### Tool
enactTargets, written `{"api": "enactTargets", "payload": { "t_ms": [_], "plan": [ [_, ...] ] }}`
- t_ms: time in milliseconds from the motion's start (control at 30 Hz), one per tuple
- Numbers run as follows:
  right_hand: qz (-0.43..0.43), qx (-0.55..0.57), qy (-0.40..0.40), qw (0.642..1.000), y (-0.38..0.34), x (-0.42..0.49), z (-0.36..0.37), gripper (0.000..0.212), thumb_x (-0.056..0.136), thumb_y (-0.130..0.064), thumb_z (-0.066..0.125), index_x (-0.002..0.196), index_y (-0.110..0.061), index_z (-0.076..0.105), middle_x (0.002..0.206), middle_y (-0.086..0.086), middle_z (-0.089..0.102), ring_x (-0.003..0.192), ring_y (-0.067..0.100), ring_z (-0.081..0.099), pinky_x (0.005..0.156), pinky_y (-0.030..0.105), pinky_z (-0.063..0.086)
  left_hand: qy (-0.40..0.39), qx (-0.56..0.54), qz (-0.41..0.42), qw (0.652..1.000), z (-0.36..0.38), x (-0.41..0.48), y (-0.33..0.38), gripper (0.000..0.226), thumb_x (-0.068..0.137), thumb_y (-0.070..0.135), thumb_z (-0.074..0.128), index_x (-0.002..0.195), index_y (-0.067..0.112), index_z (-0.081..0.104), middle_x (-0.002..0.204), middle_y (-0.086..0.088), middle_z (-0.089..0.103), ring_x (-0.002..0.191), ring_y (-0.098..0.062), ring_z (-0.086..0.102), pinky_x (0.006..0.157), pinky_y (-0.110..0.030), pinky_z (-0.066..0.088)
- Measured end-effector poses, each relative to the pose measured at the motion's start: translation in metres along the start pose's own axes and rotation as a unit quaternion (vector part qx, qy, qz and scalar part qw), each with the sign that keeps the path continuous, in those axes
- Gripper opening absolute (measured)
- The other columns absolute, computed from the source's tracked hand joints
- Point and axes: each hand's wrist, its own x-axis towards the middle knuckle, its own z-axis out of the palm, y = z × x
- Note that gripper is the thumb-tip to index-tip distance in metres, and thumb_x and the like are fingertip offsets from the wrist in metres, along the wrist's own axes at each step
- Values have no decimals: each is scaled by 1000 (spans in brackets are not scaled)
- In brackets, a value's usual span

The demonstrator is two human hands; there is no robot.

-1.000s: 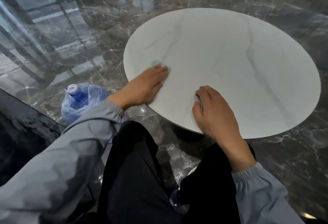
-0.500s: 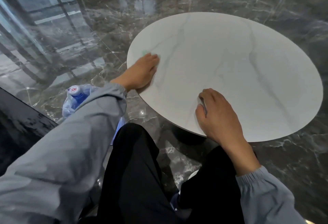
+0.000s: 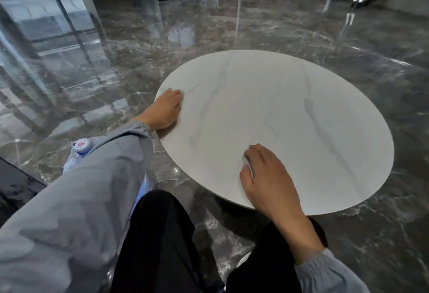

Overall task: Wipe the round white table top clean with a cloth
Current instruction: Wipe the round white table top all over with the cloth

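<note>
Mid-wipe: my left hand (image 3: pixel 166 111) presses the cloth (image 3: pixel 165 90) under flat, closed fingers at the tabletop's (image 3: pixel 290 118) left rim. Right hand (image 3: pixel 267 176) curls on the near edge; whether it holds anything, I can't tell. Next: sweep inward.

The left hand (image 3: pixel 166 109) is pressing a green cloth (image 3: pixel 183 94) on the desk (image 3: pixel 301 107). The right hand (image 3: pixel 264 176) is curling over a pale object (image 3: pixel 249 167).

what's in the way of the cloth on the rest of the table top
Nothing visible lies on the top ahead of the cloth under the left hand. Only the right hand rests on the near edge.
</note>
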Motion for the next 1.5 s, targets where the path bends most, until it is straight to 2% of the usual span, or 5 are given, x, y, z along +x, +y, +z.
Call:
{"api": "enactTargets", "payload": {
  "t_ms": [267,600,867,1233,1500],
  "plan": [
    [17,17,9,1000,-3,-1,-6,16,95,-23,49,106,-16,58,108,-2,58,101,16,54,85,26,41,-43,-36,252,966,69,-61,137,49,109,15,40,155,0,36,166,-15,30,155,-19,16,118,-8,-9],
    [12,41,16,999,-1,-1,-1,7,95,-25,44,94,-19,47,100,-6,50,93,16,52,83,34,48,-24,36,36,998,19,-6,40,50,111,15,35,159,3,28,168,-13,25,158,-30,16,124,-27,6],
    [40,82,36,995,0,-5,-1,25,96,-21,53,120,-16,52,124,-4,51,120,12,47,96,20,41,-29,-10,256,966,77,-58,143,52,108,23,30,154,0,38,163,-18,35,153,-26,17,123,-25,3],
    [16,54,52,997,2,-4,2,6,93,-20,50,99,-17,48,102,-9,41,98,8,42,79,25,44,-39,54,23,997,27,7,50,52,108,26,27,154,1,36,162,-17,32,150,-35,25,120,-52,27],
    [10,51,54,997,2,-3,3,13,93,-20,53,105,-16,52,110,-6,47,106,12,48,85,26,47,-105,25,217,970,65,-31,148,51,112,25,29,159,5,28,169,-11,22,157,-27,9,126,-34,5]
  ]
}}
